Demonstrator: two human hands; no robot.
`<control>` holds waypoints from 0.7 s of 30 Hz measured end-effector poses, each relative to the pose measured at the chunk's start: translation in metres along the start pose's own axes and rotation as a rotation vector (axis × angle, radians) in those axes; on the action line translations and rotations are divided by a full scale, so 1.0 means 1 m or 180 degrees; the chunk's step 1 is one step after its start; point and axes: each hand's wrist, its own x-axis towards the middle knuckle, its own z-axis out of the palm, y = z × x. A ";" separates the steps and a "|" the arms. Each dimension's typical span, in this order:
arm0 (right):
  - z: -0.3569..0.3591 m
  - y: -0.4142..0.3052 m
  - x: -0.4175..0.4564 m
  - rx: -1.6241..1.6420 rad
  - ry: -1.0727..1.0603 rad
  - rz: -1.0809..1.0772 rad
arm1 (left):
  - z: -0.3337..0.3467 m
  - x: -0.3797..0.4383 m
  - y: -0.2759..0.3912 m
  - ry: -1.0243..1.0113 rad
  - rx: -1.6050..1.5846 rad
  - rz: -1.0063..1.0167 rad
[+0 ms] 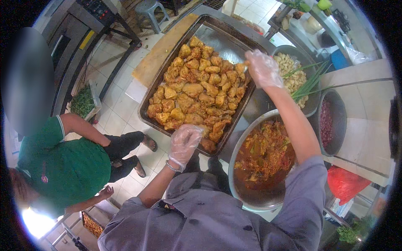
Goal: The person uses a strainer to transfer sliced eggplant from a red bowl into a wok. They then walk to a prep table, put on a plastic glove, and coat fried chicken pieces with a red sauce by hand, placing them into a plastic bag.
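Note:
A large dark-rimmed baking tray (pixel 147 94) lies before me, mostly covered with browned, spice-coated chicken pieces (pixel 193 90); bare metal shows at its far end. My left hand (pixel 186 145), in a clear plastic glove, is at the tray's near edge with its fingers bent by a piece; whether it grips anything is hidden. My right hand (pixel 263 68), gloved too, is over the tray's right edge, its fingertips on a chicken piece (pixel 240 67). Below my right forearm stands a big metal bowl (pixel 232 163) of reddish-orange spice mixture in oily liquid (pixel 265 153).
Right of the tray, a grey tub (pixel 315 103) holds pale peeled cloves, with green stalks (pixel 311 81) across it. Beside it is a basin of chopped purple onion (pixel 326 122). A co-worker in a green shirt (pixel 72 166) stands at left. A red plastic bag (pixel 345 183) hangs at right.

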 end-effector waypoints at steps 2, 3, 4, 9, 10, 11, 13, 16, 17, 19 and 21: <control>0.043 0.002 0.029 -0.0334 -0.0490 0.0026 | -0.014 0.004 0.000 -0.0089 0.0285 0.0131; 0.067 0.007 0.040 -0.0431 -0.1124 0.0163 | -0.021 0.006 0.005 -0.0098 0.0347 0.0187; 0.084 0.017 0.051 -0.0541 -0.1747 0.0302 | -0.028 0.011 0.010 -0.0104 0.0394 0.0263; 0.098 0.057 0.100 -0.0293 -0.1576 0.0082 | -0.045 0.004 -0.009 0.0139 0.0136 -0.0160; 0.087 0.059 0.105 -0.0124 -0.1453 0.0225 | -0.046 0.002 -0.011 0.0204 0.0127 -0.0293; 0.095 0.065 0.109 -0.0194 -0.1374 0.0039 | -0.046 0.000 -0.011 0.0262 0.0120 -0.0426; 0.115 0.083 0.109 -0.0324 -0.1210 -0.0242 | -0.046 0.000 -0.012 0.0243 0.0060 -0.0522; 0.109 0.066 0.097 -0.0482 -0.1681 0.0494 | -0.045 -0.009 -0.014 0.0234 -0.0017 -0.0528; 0.096 0.050 0.092 -0.0565 -0.1823 0.0673 | -0.044 -0.013 -0.014 0.0234 0.0037 -0.0517; 0.078 0.037 0.093 -0.0655 -0.2384 0.0416 | -0.042 -0.013 -0.016 0.0167 0.0145 -0.0444; 0.091 0.051 0.089 -0.0390 -0.2133 0.0249 | -0.039 -0.010 -0.016 0.0043 0.0128 -0.0494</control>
